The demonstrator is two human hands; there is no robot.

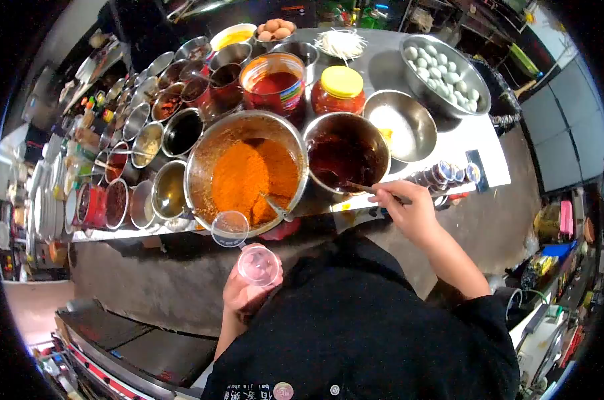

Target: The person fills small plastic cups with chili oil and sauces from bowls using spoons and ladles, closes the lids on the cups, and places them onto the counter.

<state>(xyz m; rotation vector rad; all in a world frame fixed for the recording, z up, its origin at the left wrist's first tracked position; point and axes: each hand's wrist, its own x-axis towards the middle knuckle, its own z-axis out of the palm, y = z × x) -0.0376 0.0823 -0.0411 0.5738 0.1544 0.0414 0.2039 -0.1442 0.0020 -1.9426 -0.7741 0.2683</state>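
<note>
My left hand [245,293] holds a small clear plastic sauce cup [259,266] with its hinged lid [230,229] flipped up. The cup looks bare inside. My right hand [409,207] grips the handle of a spoon [363,188], whose far end dips into dark red sauce [345,157] in a metal pot [381,175]. Left of that pot stands a big metal bowl [202,150] of orange-red powder [242,177], with a metal spoon [275,207] stuck in it. The bowl of the spoon in my right hand is hidden by the sauce.
Behind the pot are a yellow-lidded jar [342,82], a tub of red sauce [274,83] and a metal bowl with white contents [402,127]. A basin of pale eggs [442,73] stands at the right. Several seasoning pots crowd the left, beside stacked plates [45,207].
</note>
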